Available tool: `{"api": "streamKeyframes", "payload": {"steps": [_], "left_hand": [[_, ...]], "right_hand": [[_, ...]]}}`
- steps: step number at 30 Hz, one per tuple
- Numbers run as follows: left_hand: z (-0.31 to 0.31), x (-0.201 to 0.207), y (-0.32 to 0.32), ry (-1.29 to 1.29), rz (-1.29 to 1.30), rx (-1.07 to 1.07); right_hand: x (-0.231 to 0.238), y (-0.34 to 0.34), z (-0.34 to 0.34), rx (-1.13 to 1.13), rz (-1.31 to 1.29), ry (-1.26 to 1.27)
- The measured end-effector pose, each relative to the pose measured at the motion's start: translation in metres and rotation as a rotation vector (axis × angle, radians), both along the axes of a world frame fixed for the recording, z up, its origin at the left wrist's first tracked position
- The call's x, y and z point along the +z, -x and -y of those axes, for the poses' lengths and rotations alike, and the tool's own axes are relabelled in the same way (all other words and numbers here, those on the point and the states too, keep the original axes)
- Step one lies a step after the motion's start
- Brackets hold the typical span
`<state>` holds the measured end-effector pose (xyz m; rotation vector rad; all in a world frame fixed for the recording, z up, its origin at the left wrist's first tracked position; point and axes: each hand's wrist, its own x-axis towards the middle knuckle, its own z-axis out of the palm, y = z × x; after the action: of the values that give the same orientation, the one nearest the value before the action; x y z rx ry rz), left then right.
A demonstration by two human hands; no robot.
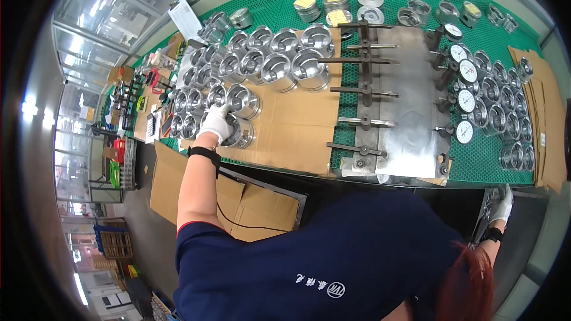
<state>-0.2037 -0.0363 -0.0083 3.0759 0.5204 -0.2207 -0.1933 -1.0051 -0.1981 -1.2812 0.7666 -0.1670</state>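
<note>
Rows of shiny metal pistons (276,71) stand with their hollow ends up on a cardboard sheet (297,125) at the left of the bench. My left hand (216,123), in a white glove, is closed at the rim of a piston (239,133) in the nearest row; part of its grip is hidden. Far to the right, my right hand (502,207), gloved too, hangs low by the front edge of the bench. One finger points up there, and the others are hard to make out. A second group of pistons (496,92) fills the right side.
A metal plate (410,101) with clamp bars and several dial gauges (467,71) stands mid-bench on green matting (476,163). More pistons, some with yellow labels (306,2), line the back. Folded cardboard (544,119) lies at the right edge. An open carton (196,184) sits below the bench.
</note>
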Motion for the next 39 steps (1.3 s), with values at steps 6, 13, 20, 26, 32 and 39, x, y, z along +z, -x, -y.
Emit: {"api": "streamKeyframes", "payload": {"steps": [6, 13, 20, 26, 32, 39], "left_hand": [[0.020, -0.012, 0.010, -0.030, 0.134, 0.114], [0.141, 0.005, 0.006, 0.067, 0.152, 0.029], [0.206, 0.001, 0.005, 0.086, 0.258, -0.026], [0.245, 0.041, 0.062, 0.156, 0.542, -0.206], [0.317, 0.047, 0.034, 0.972, 0.919, -0.456], [0.397, 0.047, -0.015, 1.254, 0.759, -0.700]], "right_hand": [[0.002, 0.025, -0.012, -0.016, -0.030, 0.012], [0.041, -0.008, -0.021, 0.026, 0.004, 0.052], [0.124, -0.084, -0.110, 0.194, 0.106, 0.134], [0.203, -0.083, -0.205, 0.570, 0.260, 0.418], [0.254, -0.062, -0.314, 1.342, 0.582, 0.437], [0.233, -0.040, -0.358, 1.360, 0.587, 0.051]]}}
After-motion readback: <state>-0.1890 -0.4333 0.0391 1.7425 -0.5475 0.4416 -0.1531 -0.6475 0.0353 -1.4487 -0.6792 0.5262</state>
